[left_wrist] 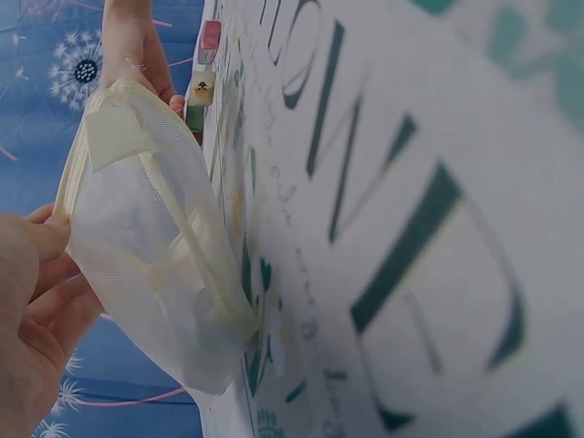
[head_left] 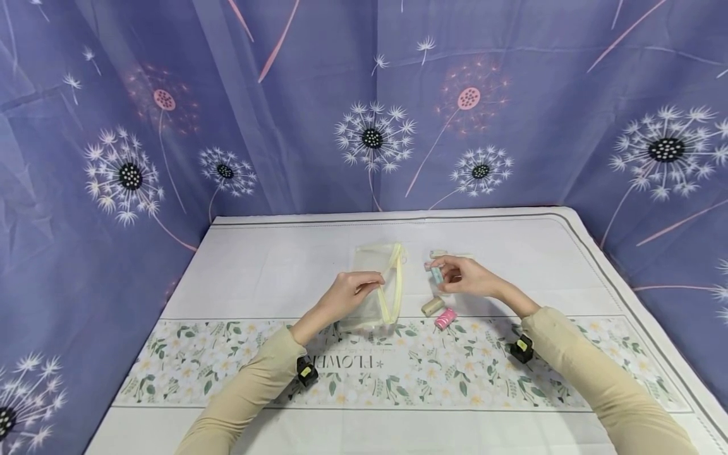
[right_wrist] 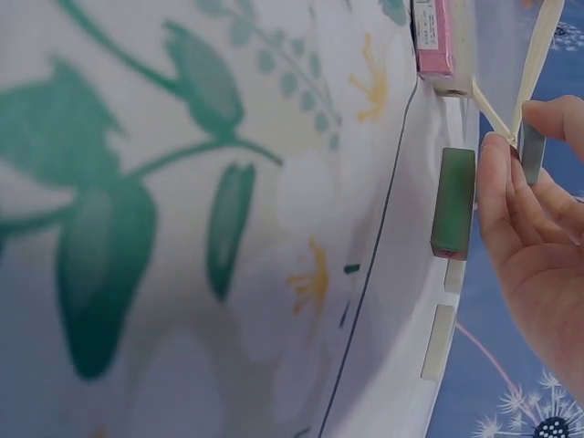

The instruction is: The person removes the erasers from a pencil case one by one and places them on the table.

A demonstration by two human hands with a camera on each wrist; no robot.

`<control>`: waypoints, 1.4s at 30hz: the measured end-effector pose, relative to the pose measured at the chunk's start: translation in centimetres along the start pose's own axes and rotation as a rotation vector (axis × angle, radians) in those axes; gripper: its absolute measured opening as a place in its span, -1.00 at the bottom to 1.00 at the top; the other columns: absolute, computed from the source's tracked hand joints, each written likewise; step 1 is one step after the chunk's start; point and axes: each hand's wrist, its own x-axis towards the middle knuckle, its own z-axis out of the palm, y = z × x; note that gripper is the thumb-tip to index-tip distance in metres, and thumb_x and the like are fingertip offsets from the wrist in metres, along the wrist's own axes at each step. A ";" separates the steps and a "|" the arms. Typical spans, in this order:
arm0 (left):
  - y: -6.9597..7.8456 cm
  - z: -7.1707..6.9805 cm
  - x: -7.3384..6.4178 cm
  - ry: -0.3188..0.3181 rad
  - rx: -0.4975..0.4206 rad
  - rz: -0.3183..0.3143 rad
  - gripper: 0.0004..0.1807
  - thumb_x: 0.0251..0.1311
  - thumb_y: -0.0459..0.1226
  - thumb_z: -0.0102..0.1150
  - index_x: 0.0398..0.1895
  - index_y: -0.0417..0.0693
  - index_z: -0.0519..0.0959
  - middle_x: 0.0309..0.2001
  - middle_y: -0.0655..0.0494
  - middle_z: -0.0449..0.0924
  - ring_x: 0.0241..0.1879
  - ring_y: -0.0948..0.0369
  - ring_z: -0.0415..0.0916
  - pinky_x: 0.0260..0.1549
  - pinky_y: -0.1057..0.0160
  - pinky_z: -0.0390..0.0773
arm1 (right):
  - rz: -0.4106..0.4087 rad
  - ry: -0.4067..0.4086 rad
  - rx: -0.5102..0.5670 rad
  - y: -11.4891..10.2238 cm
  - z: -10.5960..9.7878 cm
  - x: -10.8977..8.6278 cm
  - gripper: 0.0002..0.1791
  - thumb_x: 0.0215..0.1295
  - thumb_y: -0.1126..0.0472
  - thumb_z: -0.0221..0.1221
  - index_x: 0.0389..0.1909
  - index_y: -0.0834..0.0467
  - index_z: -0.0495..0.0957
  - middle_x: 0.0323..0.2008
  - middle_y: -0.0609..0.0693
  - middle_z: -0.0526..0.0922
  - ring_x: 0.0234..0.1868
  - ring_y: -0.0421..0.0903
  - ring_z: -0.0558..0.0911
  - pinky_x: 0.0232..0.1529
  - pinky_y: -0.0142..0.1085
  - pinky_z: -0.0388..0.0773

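My left hand (head_left: 347, 294) pinches the rim of a see-through mesh pouch (head_left: 366, 311) with pale yellow edging. In the left wrist view the pouch (left_wrist: 155, 237) hangs from the fingertips, its mouth partly spread. To the right, my right hand (head_left: 469, 277) pinches a small light-blue block (head_left: 436, 275) between thumb and fingers, above the table. Nearer to me lie a tan block (head_left: 433, 307) and a pink block (head_left: 445, 318), side by side. A green block (right_wrist: 453, 203) shows beside the right hand in the right wrist view. Their exact kind is unclear.
Behind the right hand sit a cream block (head_left: 438, 254) and another pinkish piece (head_left: 428, 266), partly covered. A white tablecloth (head_left: 273, 265) with a flowered band covers the table. Purple dandelion curtains (head_left: 318, 76) stand behind and at both sides.
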 end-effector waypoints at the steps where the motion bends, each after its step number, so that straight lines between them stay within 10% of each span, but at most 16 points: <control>1: 0.0 0.0 0.0 0.000 -0.002 0.001 -0.80 0.20 -0.32 0.08 -0.15 0.00 0.62 -0.13 0.08 0.66 -0.14 0.27 0.62 -0.19 0.60 0.55 | -0.003 0.001 0.006 0.1 0.0 0.0 -0.42 0.06 0.35 0.25 0.16 0.25 0.35 -0.31 0.12 0.56 -0.30 -0.09 0.59 -0.21 -0.36 0.63; 42: 0.2 0.2 0.0 0.016 -0.018 0.020 -0.79 0.18 -0.34 0.09 -0.14 -0.02 0.62 -0.13 0.03 0.66 -0.18 0.25 0.63 -0.23 0.56 0.58 | 0.033 -0.004 0.030 1.1 -0.7 -2.1 -0.48 0.01 0.16 0.33 -0.02 0.22 0.38 -0.39 0.12 0.56 -0.43 -0.15 0.56 -0.42 -0.39 0.59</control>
